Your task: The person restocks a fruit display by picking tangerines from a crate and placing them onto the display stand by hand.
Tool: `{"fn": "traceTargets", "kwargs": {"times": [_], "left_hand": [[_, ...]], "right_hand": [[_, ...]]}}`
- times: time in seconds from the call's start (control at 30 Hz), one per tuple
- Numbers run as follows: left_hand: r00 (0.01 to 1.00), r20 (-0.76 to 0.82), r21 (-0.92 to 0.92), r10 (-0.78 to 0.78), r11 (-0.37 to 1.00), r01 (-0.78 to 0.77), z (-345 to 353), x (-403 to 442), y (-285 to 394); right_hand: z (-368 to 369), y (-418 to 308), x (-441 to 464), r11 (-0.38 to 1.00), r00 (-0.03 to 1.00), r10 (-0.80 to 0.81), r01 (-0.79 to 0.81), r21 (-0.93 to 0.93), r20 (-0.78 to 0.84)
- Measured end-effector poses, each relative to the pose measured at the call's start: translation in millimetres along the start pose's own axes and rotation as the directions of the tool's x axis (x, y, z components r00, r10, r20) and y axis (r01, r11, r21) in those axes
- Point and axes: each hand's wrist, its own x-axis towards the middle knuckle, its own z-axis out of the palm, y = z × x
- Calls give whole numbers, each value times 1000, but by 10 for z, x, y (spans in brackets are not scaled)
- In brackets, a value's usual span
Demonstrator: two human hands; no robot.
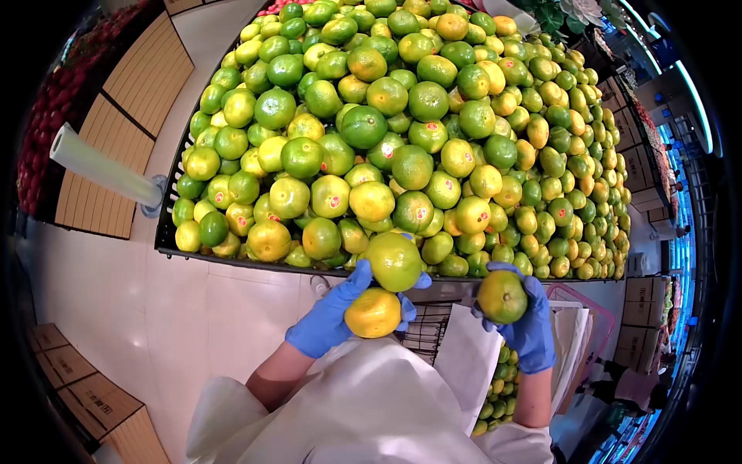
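Blue gloves cover both of my hands. My left hand [328, 313] is closed around two citrus fruits: a yellow-green mandarin [393, 261] on top and a more orange mandarin [372, 313] below it. In my right hand [532, 325] is one darker green mandarin [502, 297], its stem end facing up. Both hands are just in front of the black-edged display bin [309, 268], which is heaped with green and yellow mandarins [371, 201]. Several of these carry small red stickers. Parts of my fingers are hidden behind the fruit.
Below my right hand, a wire cart [425, 329] holds white sheets [470, 356] and more mandarins [501, 390]. A roll on a post [108, 166] stands left of the bin. Cartons [89, 390] are at lower left. A person [630, 387] is at far right.
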Motion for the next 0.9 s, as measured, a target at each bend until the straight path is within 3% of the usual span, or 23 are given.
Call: {"fn": "traceTargets", "kwargs": {"times": [0.17, 0.37, 0.47, 0.6, 0.63, 0.77, 0.83, 0.9], "left_hand": [[983, -56, -89, 173, 980, -177, -11, -269, 430], [901, -144, -32, 409, 908, -418, -226, -553, 629], [824, -209, -89, 527, 828, -553, -217, -637, 697], [730, -284, -132, 621, 729, -672, -141, -709, 767], [692, -299, -124, 657, 692, -711, -148, -705, 788], [652, -393, -148, 648, 655, -741, -86, -664, 924], [652, -388, -72, 651, 684, -726, -97, -620, 1067], [716, -310, -36, 626, 745, -666, -175, -544, 1248]], "right_hand": [[772, 2, 623, 974, 934, 95, -159, 162, 343], [1341, 61, 948, 985, 851, 171, -131, -114, 496], [1454, -109, 1219, 906, 867, 118, 105, -410, 484], [1763, -602, 1607, 963, 852, 75, 73, -259, 518], [1757, -724, 1804, 937, 829, 84, 123, -327, 552], [1845, -990, 2586, 753, 852, -100, 402, -521, 513], [1841, -1105, 3044, 503, 789, -214, 594, -628, 576], [1819, -1186, 3453, 232, 684, -404, 719, -655, 608]]}}
